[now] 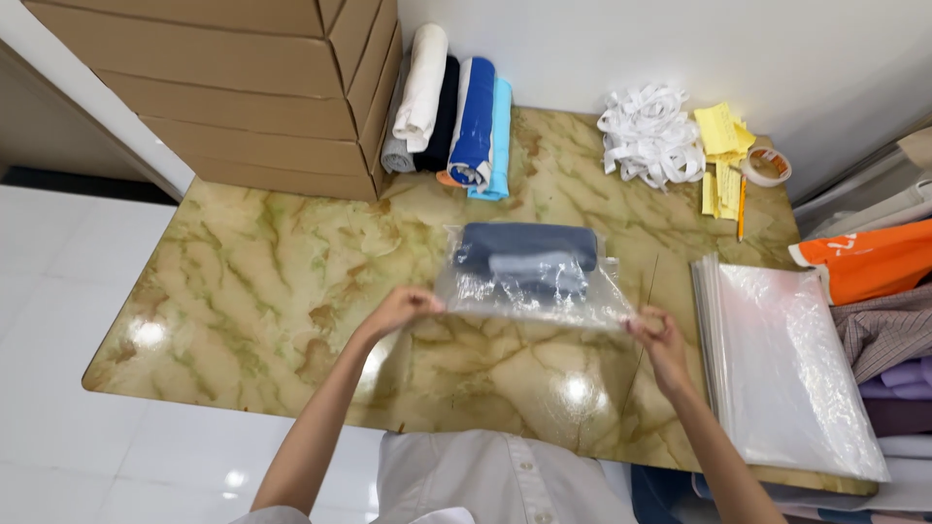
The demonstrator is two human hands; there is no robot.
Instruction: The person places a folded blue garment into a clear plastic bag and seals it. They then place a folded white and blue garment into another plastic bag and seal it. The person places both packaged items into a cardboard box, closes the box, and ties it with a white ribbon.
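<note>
A clear plastic bag (529, 291) lies on the marble-patterned table (272, 281) with a folded dark blue garment (527, 254) inside it. My left hand (403, 309) pinches the bag's near left corner. My right hand (657, 335) pinches the near right corner. The bag's open edge is stretched between both hands, slightly lifted off the table.
A stack of clear bags (786, 359) lies at the right. Rolled cloths (456, 107) lean on cardboard boxes (252, 87) at the back. White strips (649, 136), yellow paper slips (723, 146), a pencil (741, 209) and a tape roll (767, 167) sit back right. Folded clothes (883, 320) pile at the far right.
</note>
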